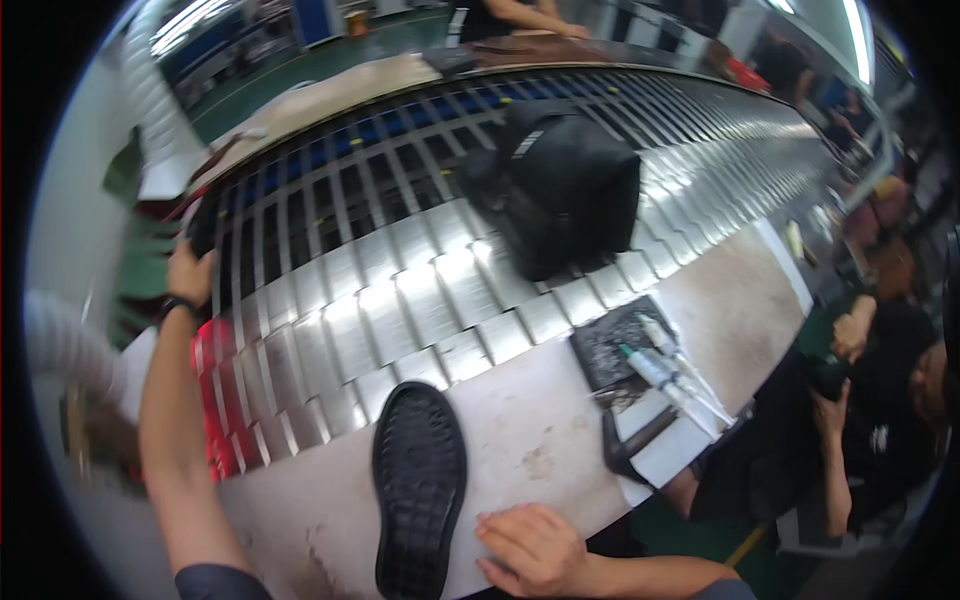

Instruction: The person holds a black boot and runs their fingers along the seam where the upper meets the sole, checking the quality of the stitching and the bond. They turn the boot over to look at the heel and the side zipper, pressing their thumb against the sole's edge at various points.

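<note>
Steel conveyor slats [400, 300] curve across a pale surface [540, 440]. Right hand [530, 550] rests flat and open on that surface, holding nothing, just beside a black shoe sole [420, 490]. Left hand [188, 275] grips the conveyor's far edge. Farther out a black bag [565, 195] sits on the slats.

Two bare forearms, no gloves. Left hand [188, 272]: dark band, watch or bracelet, around wrist [178, 305]; too small to tell which. Left sleeve [222, 582]: dark grey, short, hem showing at lower edge, near elbow. Right hand [532, 550]: no ring or band visible. Right sleeve [738, 590]: dark grey edge just showing at lower rim.
</note>
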{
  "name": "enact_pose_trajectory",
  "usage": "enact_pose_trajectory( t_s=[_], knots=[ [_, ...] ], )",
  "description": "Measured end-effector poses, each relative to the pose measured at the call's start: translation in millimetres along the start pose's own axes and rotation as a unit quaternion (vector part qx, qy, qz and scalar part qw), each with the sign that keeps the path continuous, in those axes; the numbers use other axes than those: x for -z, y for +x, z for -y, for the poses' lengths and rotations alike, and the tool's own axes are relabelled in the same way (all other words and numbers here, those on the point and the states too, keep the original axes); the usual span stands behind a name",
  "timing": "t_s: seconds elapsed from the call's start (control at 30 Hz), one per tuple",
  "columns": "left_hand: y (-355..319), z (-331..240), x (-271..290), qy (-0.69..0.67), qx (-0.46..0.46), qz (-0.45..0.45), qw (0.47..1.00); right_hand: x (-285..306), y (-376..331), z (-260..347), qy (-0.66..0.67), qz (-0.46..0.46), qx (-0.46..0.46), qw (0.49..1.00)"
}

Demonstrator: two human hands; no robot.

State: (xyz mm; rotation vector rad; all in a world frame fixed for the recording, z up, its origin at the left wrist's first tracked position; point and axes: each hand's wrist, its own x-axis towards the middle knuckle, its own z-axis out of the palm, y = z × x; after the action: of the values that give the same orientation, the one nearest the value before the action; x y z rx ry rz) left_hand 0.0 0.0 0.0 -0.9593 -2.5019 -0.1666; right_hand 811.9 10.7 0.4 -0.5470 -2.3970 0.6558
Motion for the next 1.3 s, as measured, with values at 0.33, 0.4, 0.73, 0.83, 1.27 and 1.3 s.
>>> enact_pose_trajectory(
  t_s=[0.33, 0.4, 0.73, 0.83, 1.27, 1.3],
  knots=[
    [65.7, -47.3, -92.0, -0.057, 0.121, 0.193, 0.972, 15.3, 24.1, -10.4, 0.043, -0.033, 0.021, 0.998],
    [60.2, -56.1, -87.1, -0.037, 0.134, 0.161, 0.977, 16.0, 24.2, -8.5, 0.039, -0.038, 0.025, 0.998],
    [-24.5, -133.6, 27.3, 0.004, 0.077, -0.081, 0.994, 8.1, 10.9, -5.3, -0.022, -0.066, 0.076, 0.995],
    [-62.9, -182.5, 94.4, -0.045, -0.014, -0.127, 0.991, 6.6, 7.8, -6.0, -0.016, -0.080, 0.049, 0.995],
    [-308.8, -272.6, 354.0, -0.579, -0.011, -0.254, 0.775, 40.1, -42.9, 35.8, 0.187, -0.040, 0.062, 0.979],
    [-334.8, -280.3, 369.2, -0.683, -0.019, -0.213, 0.698, 43.3, -45.8, 41.7, 0.190, -0.037, 0.070, 0.979]
  ],
)
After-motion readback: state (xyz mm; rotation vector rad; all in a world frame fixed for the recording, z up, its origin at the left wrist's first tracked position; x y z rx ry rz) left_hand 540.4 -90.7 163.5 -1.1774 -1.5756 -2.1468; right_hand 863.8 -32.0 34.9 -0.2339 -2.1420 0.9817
